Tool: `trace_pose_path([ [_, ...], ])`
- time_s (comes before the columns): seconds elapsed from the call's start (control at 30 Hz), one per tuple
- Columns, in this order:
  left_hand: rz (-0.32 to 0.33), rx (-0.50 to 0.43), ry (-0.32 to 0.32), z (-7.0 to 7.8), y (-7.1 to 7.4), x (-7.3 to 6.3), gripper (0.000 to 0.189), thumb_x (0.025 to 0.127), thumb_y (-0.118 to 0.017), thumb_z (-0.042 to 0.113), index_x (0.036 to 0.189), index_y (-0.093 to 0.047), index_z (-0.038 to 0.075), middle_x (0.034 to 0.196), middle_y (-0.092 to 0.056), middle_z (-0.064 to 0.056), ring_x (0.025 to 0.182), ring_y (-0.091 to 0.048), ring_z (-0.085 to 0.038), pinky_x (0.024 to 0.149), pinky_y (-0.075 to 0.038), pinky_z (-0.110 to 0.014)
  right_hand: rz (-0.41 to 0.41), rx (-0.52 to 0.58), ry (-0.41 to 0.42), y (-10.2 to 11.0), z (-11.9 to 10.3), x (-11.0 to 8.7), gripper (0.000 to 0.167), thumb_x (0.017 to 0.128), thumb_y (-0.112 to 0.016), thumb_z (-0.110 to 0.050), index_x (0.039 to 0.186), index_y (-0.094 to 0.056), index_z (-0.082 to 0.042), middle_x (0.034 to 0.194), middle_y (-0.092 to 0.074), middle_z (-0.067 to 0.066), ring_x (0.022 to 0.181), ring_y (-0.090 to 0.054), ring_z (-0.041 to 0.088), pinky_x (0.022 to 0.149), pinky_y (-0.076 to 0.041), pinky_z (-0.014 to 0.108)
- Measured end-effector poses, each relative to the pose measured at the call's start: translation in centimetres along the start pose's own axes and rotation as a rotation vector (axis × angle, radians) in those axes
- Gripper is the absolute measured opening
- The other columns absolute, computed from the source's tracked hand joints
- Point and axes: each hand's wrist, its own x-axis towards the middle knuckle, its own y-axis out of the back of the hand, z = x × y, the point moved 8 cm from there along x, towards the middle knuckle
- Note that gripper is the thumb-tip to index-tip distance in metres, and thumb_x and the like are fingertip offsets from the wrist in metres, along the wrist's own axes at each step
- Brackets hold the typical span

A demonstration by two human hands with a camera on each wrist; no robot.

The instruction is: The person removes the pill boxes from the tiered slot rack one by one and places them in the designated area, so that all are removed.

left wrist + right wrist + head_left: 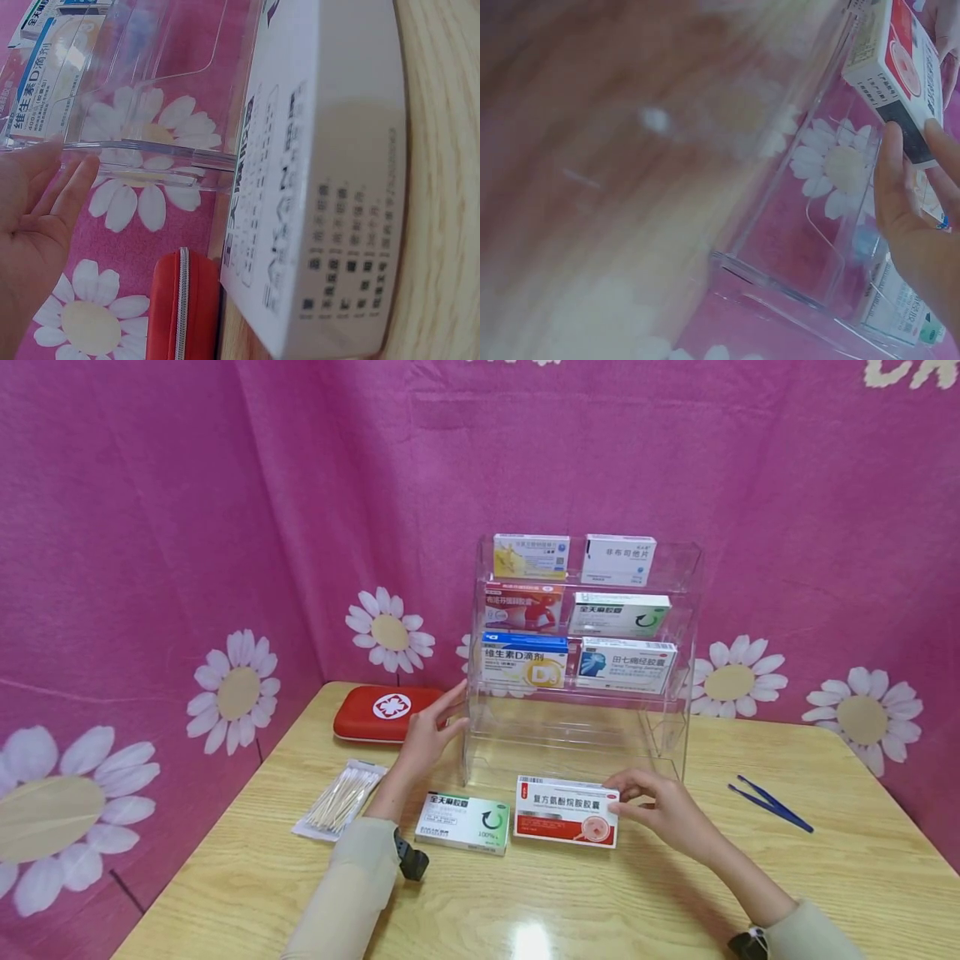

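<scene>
My right hand [663,810] pinches the right end of a red and white medicine box [566,812], tilted in front of the clear display rack [555,735]. In the right wrist view, thumb and fingers grip that box [896,67] by its end. My left hand [429,733] has its fingers extended against the left side of the rack; in the left wrist view, the fingertips meet the rack's edge [142,148]. A green and white medicine box [462,822] lies on the table beside the held box, and looms large near the left wrist camera.
Three rack tiers hold boxes, among them a blue and white vitamin D box [524,662]. Left of the rack lie a red first-aid case [371,714] and a pack of cotton swabs [341,802]. Blue tweezers [772,804] lie at right. A pink curtain [337,485] hangs behind.
</scene>
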Motion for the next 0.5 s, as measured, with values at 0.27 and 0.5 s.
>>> trace_pose_path([
  [0.27,0.002,0.008,0.021,-0.2,0.0,0.1,0.063,0.088,-0.066,-0.001,0.146,-0.048,0.016,0.141,-0.056,-0.016,0.126,-0.059,-0.033,0.105,-0.048,-0.05,-0.104,0.086,-0.071,-0.9,1.1,-0.4,0.02,0.085,-0.071,-0.002,0.105,-0.068,0.0,0.096,-0.071,0.015,0.081,-0.063,-0.001,0.072,-0.058,0.019],
  [0.5,-0.005,0.006,0.002,-0.2,0.0,0.1,0.062,0.089,-0.066,-0.001,0.146,-0.047,0.014,0.141,-0.056,-0.017,0.127,-0.058,-0.033,0.105,-0.048,-0.049,-0.256,0.178,-0.276,-2.3,2.8,-0.6,0.027,0.091,-0.067,-0.009,0.112,-0.064,0.007,0.098,-0.068,0.021,0.082,-0.063,0.006,0.069,-0.06,0.023],
])
